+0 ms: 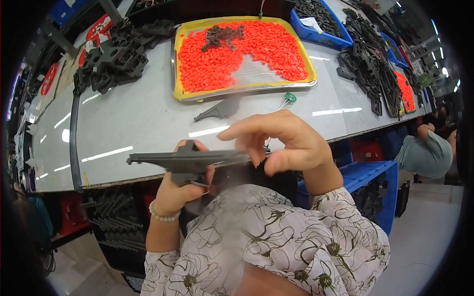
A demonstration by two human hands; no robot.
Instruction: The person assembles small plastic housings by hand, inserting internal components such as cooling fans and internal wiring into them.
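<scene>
My left hand (pixel 174 197), with a beaded bracelet at the wrist, is closed around a dark grey plastic toy gun (pixel 185 159). It lies level in front of me, its narrow end toward the left. Close to its right end, my right hand (pixel 291 140) has its fingers curved and apart, with nothing visible in them. Motion blurs the right end of the toy gun. Beyond my hands, a grey gun-shaped plastic part (pixel 217 110) lies on the table. Near it is a green ring (pixel 290 97) with thin pale strands running toward my right hand.
A yellow-rimmed metal tray (pixel 247 90) holds many small orange-red pieces, with dark plastic parts (pixel 222 37) on top. Piles of black parts (pixel 111 61) lie left and right. Blue bins stand at the back (pixel 321 34) and below the table's right side (pixel 368 175). Another person (pixel 427 153) sits at right.
</scene>
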